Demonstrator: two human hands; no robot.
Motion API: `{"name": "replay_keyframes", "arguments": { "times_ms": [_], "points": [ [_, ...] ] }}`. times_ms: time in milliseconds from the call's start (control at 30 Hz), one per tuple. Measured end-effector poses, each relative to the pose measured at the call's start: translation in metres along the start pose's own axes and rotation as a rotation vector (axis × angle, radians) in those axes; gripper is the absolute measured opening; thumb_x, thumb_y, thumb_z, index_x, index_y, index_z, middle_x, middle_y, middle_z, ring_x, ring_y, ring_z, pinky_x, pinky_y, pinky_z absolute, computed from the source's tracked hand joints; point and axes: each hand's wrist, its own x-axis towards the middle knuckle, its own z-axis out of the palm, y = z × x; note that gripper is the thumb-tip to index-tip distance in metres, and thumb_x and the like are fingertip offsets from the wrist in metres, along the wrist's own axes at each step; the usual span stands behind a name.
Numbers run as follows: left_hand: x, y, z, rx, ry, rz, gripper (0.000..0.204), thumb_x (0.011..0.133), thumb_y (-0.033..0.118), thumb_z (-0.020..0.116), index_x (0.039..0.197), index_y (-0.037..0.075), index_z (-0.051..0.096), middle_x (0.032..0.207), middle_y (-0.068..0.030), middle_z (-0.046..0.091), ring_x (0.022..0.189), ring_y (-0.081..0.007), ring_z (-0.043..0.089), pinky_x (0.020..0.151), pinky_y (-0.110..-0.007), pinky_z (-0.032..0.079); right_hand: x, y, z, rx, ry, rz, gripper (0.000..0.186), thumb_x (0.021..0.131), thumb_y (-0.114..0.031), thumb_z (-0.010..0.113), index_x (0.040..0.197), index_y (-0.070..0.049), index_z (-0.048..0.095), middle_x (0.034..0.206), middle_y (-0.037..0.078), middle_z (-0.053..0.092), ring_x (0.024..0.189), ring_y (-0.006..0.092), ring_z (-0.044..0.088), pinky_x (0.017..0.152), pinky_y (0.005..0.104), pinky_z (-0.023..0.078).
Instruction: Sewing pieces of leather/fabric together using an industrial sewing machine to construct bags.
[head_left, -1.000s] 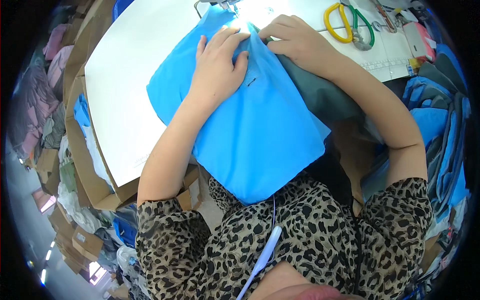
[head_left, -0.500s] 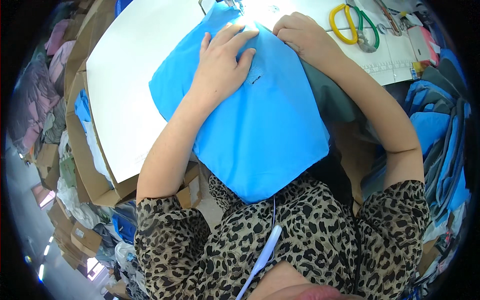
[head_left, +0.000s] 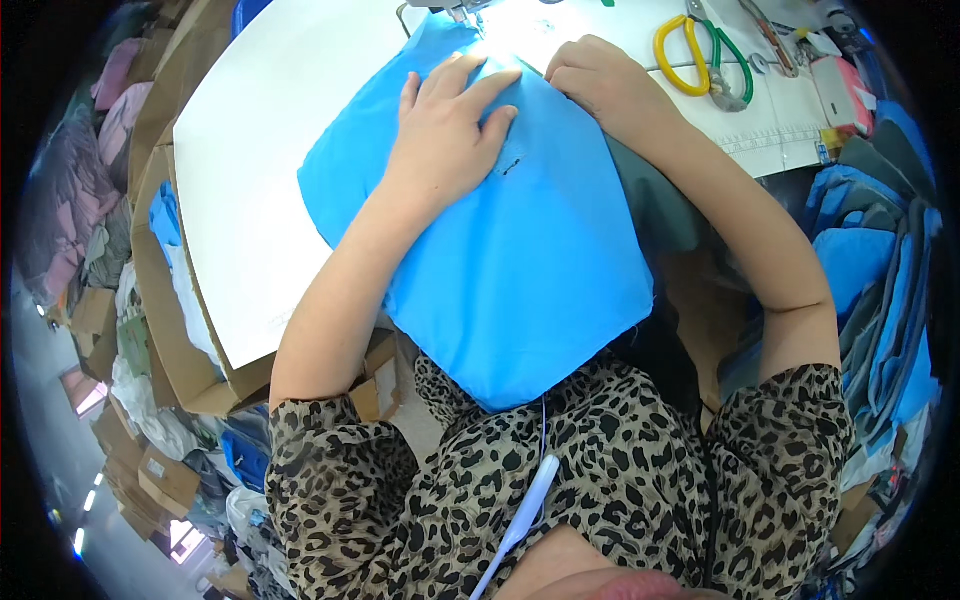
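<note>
A blue fabric piece (head_left: 520, 250) spreads from the sewing machine's needle area (head_left: 470, 14) down to my lap, with a small dark mark near its middle. On its upper part lies my left hand (head_left: 450, 135), open, palm down, with fingers spread toward the bright light at the needle. My right hand (head_left: 610, 90) is closed in a pinch on the fabric's right edge, just right of the needle; its fingertips are partly hidden. Dark green-grey cloth (head_left: 655, 200) shows beneath the blue piece, under my right forearm.
Yellow-and-green-handled scissors (head_left: 682, 58) lie right of my right hand on the white table (head_left: 235, 200). A pink-and-white box (head_left: 838, 92) stands farther right. Blue and grey cloth pieces (head_left: 865, 260) are stacked at the right. A cardboard box (head_left: 165, 290) stands against the table's left side.
The whole view has shifted slightly, showing a bit more of the sewing machine. Both hands keep nearly the same places on the blue fabric.
</note>
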Motion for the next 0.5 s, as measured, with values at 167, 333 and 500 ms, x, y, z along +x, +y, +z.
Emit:
{"name": "replay_keyframes", "arguments": {
  "times_ms": [167, 333, 500],
  "points": [
    [0.003, 0.008, 0.000, 0.071, 0.002, -0.028, 0.033, 0.090, 0.026, 0.058, 0.122, 0.018, 0.063, 0.133, -0.0171, 0.052, 0.131, -0.0314, 0.043, 0.109, -0.061, 0.025, 0.002, -0.001, 0.002, -0.003, -0.020, 0.010, 0.008, 0.079, -0.005, 0.061, 0.087, -0.006, 0.062, 0.092, 0.005, 0.058, 0.093, 0.0234, 0.055, 0.085, 0.0340, 0.046],
    [0.005, 0.012, -0.003, 0.130, -0.045, -0.079, 0.034, 0.092, 0.026, 0.056, 0.125, 0.021, 0.061, 0.136, -0.0143, 0.050, 0.133, -0.0298, 0.041, 0.113, -0.051, 0.024, 0.003, -0.002, 0.003, 0.014, -0.028, 0.027, 0.009, 0.078, -0.005, 0.061, 0.087, -0.006, 0.062, 0.093, 0.005, 0.058, 0.093, 0.0235, 0.055, 0.086, 0.0344, 0.046],
    [0.004, 0.011, -0.003, 0.127, -0.028, -0.107, 0.034, 0.091, 0.025, 0.056, 0.125, 0.021, 0.061, 0.136, -0.0137, 0.051, 0.132, -0.0300, 0.042, 0.113, -0.051, 0.024, 0.005, -0.002, 0.008, -0.052, -0.044, 0.040, 0.009, 0.079, -0.007, 0.061, 0.088, -0.009, 0.063, 0.093, 0.002, 0.059, 0.093, 0.0218, 0.055, 0.082, 0.0348, 0.045]
  ]
}}
